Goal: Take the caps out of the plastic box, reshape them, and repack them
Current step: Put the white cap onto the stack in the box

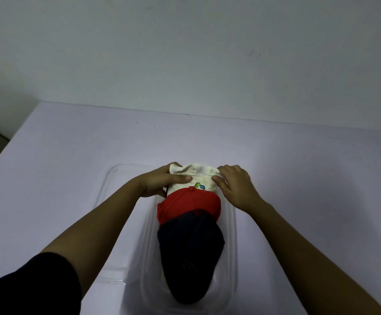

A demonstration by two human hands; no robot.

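Observation:
Three caps lie nested in a row inside a clear plastic box (232,253) in front of me. The dark navy cap (189,253) is nearest, the red cap (188,206) is in the middle, and the cream cap (198,178) with a small green and blue logo is farthest. My left hand (162,181) grips the cream cap's left side, thumb on top. Its right side is pinched by my right hand (235,187). The cream cap's back edge is crumpled between the hands.
A clear plastic lid (110,201) lies flat on the white table (60,169), left of the box and partly under my left forearm. A plain wall rises behind the table's far edge.

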